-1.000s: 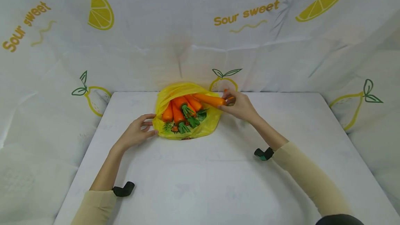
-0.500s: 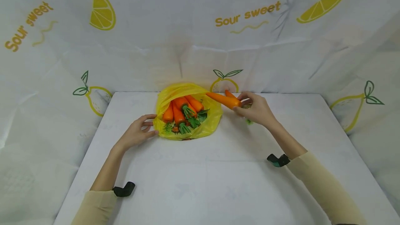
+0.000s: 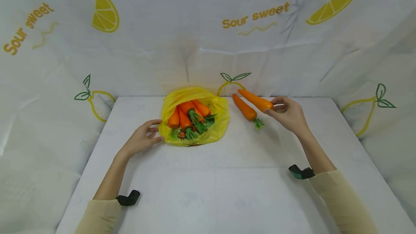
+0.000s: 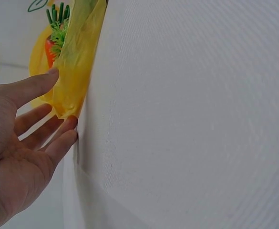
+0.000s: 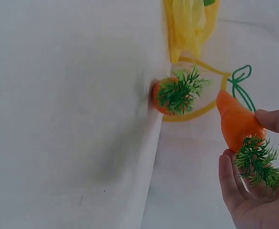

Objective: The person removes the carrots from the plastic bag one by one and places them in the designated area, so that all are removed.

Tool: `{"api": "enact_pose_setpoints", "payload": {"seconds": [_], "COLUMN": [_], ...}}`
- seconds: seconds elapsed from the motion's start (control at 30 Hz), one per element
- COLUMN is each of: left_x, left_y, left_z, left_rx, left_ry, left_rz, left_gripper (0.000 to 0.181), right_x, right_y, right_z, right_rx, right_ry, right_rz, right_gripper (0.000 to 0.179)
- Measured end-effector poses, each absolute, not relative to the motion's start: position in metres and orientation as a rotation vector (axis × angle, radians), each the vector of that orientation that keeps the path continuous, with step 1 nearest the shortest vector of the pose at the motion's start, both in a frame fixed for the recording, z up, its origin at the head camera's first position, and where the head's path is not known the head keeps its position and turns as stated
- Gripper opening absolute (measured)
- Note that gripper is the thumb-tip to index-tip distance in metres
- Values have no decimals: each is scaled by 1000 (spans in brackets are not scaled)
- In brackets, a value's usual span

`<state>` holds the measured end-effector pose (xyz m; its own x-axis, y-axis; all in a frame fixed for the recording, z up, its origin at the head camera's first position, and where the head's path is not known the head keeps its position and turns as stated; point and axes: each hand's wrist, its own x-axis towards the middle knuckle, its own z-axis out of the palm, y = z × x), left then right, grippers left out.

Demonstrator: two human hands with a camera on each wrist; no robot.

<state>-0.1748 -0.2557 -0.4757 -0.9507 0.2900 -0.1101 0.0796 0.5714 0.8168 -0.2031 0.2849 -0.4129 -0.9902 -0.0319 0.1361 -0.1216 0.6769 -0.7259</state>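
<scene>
My right hand [image 3: 289, 113] pinches an orange toy-like carrot [image 3: 256, 100] by its thick end, thumb on one side and fingers on the other. In the right wrist view its feathery green top [image 5: 258, 164] hangs over the palm. A second carrot [image 3: 244, 108] lies on the table just left of it, its leaves toward me. Farther left, a yellow plastic bag [image 3: 222, 125] lies with its mouth toward me, several carrots [image 3: 185, 118] and green leaves inside. With fingers spread and fairly straight, my left hand [image 3: 141, 138] touches the bag's left edge.
The white table [image 3: 208, 190] meets a white printed cloth wall [image 3: 182, 60] right behind the bag and the carrots. Similar cloth rises on both sides. A dark wrist mount [image 3: 129, 198] sits on the left forearm, another mount [image 3: 301, 172] on the right.
My right hand has carried the carrot out of the bag and to the right, past the carrot on the table, which now shows fully. The left hand and the bag stay put.
</scene>
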Motion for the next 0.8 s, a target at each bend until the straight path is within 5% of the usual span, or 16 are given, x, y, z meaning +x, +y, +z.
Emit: {"api": "enact_pose_setpoints", "payload": {"seconds": [0.8], "left_x": [-174], "left_y": [-255], "left_z": [-474], "left_rx": [309], "left_ry": [2586], "left_rz": [1299], "left_gripper": [72], "right_x": [-209], "right_y": [323], "right_z": [-443], "right_rx": [-94], "right_ry": [-2778], "right_rz": [1186], "right_gripper": [52]}}
